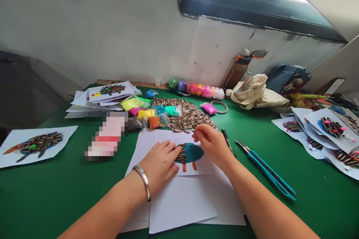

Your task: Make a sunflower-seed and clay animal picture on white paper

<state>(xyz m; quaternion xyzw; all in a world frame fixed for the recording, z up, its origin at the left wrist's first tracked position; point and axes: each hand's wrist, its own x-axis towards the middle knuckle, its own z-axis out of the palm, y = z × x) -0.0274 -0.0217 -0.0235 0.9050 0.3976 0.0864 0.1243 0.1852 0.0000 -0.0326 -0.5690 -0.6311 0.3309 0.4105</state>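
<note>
A blue clay oval (194, 152) with two orange clay legs (194, 165) lies on white paper (179, 198) in front of me. Striped sunflower seeds (181, 154) cover its left part in overlapping rows. My left hand (161, 158), with a silver bangle at the wrist, rests spread on the paper, its fingertips reaching the seeded end. Above the oval's upper right edge is my right hand (209, 140), thumb and fingers pinched together. Anything held in that pinch is too small or hidden to make out. Just behind the paper spreads a pile of sunflower seeds (186, 114).
Bags of coloured clay (146, 114) sit beside the pile. A blue craft knife (269, 171) and a black pen (228, 140) lie to the right. Finished seed pictures (42, 143) lie on both sides. A bottle (237, 69) and cloth bag (255, 91) stand behind.
</note>
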